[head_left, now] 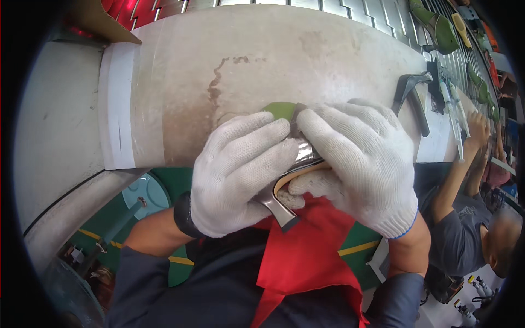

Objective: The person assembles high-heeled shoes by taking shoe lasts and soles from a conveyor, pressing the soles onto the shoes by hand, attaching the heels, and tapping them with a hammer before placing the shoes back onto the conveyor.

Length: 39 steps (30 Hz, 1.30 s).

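Between my two white-gloved hands is a high-heeled shoe with a shiny dark metallic upper (305, 153). Its slim heel (280, 210) points down toward my body. A green piece (280, 110), perhaps part of a shoe last, shows at the far end. My left hand (240, 169) wraps round the shoe's left side, fingers bent over the upper. From the right, my right hand (366, 156) grips it, fingers over the top and thumb under near the sole's tan edge. The gloves hide much of the shoe, which is held over the near edge of the worktable (180, 71).
A hammer (413, 90) lies at the table's right, beside several slim white tools (453, 104). Beyond runs a slatted metal conveyor (350, 8) with green shoe lasts (440, 33). Cardboard (117, 24) juts in at far left. A co-worker (462, 229) is at right; a pale blue stool (147, 194) stands lower left.
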{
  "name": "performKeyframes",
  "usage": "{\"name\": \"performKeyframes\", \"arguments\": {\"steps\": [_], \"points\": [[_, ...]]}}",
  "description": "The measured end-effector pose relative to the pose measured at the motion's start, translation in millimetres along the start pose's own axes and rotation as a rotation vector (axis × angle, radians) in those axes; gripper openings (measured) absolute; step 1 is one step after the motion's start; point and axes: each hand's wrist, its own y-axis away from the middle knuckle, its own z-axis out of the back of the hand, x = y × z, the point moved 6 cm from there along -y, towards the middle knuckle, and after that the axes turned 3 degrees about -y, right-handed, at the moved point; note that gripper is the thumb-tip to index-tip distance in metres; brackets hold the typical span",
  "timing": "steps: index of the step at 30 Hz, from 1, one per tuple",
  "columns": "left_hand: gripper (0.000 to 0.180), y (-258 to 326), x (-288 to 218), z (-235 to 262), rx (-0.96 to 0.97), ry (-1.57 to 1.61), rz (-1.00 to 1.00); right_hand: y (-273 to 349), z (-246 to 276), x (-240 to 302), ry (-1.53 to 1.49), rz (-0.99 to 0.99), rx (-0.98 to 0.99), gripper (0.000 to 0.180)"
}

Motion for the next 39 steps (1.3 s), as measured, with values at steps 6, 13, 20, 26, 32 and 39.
{"name": "performKeyframes", "arguments": {"steps": [6,13,20,26,32,39], "points": [[0.075,3,2,-1,0.088,-0.018,-0.052,-7,3,3,-0.009,-0.042,0.068,0.069],[0.075,3,0,-1,0.129,-0.010,-0.006,-13,6,5,-0.058,-0.172,0.148,0.069],[0.072,3,2,-6,0.086,-0.008,-0.005,-21,8,2,-0.052,-0.201,0.232,0.072],[0.068,2,0,-12,0.097,-0.023,0.018,-20,8,-6,-0.070,-0.194,0.223,0.073],[0.053,1,-5,-24,-0.002,-0.098,0.032,-36,8,-10,-0.077,-0.293,0.526,0.065],[0.098,-8,-15,-43,0.131,-0.291,0.037,-6,19,-24,0.156,-0.048,0.047,0.075]]}}
